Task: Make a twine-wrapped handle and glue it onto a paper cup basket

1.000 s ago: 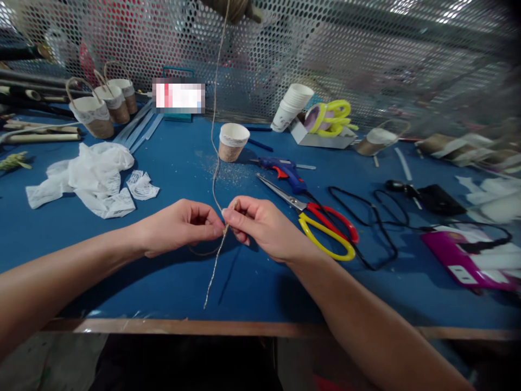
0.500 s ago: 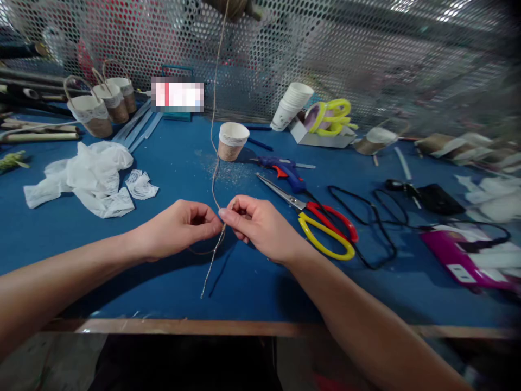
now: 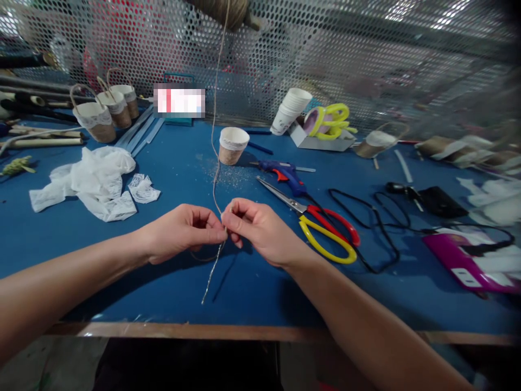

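Twine [image 3: 215, 119] runs down from a spool [image 3: 228, 12] at the top of the view to my hands, which meet above the table's front half. My left hand [image 3: 187, 231] pinches the twine low, beside a thin silvery wire [image 3: 210, 278] that slants down toward the table edge. Close against it, my right hand [image 3: 253, 227] pinches the twine and wire a little higher. The wire's upper part is hidden by my fingers. Behind the hands stands a small cup [image 3: 230, 155] covered in brown cord with a white lace rim. No handle shows on it.
Scissors [image 3: 301, 206] and a blue glue gun [image 3: 285, 172] lie right of my hands. White lace [image 3: 91, 176] is heaped at left, near several handled cups [image 3: 96, 125]. Stacked paper cups [image 3: 292, 108] and a white box [image 3: 319, 140] stand at the back; a black cord [image 3: 378, 239] loops at right.
The whole view has shifted slightly, showing more of the spool. My left fingertips have edged right, toward my right hand. Both hands keep their pinch.
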The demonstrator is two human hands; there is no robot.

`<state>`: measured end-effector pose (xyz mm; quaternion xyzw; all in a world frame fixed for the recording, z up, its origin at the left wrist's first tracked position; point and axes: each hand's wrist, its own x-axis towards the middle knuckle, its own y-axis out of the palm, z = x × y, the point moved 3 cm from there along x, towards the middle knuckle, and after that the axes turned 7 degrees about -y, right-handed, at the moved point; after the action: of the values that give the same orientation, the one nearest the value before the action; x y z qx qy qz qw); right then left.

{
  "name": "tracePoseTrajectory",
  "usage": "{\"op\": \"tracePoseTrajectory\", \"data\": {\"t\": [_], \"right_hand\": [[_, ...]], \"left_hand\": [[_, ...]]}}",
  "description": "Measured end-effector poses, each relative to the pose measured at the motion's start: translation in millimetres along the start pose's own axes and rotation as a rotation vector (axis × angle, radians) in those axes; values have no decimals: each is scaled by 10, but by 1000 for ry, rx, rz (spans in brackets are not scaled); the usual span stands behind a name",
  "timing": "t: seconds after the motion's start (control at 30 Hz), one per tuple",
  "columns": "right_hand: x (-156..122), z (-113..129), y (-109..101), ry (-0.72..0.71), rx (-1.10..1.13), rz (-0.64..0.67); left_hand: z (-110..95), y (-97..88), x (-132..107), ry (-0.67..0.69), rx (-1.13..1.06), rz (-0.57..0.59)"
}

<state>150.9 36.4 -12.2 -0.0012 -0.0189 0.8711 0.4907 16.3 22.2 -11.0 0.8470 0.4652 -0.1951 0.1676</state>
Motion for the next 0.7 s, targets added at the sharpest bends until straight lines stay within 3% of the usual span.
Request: {"op": "tracePoseTrajectory", "data": {"t": [0.53,0.7], "right_hand": [[-9,58,-17,-36,-361,-111],[-15,52,29,-39,-135,-32]], "left_hand": [[35,-6,33,89,75,-100],[36,9,41,75,-14,-55]]}}
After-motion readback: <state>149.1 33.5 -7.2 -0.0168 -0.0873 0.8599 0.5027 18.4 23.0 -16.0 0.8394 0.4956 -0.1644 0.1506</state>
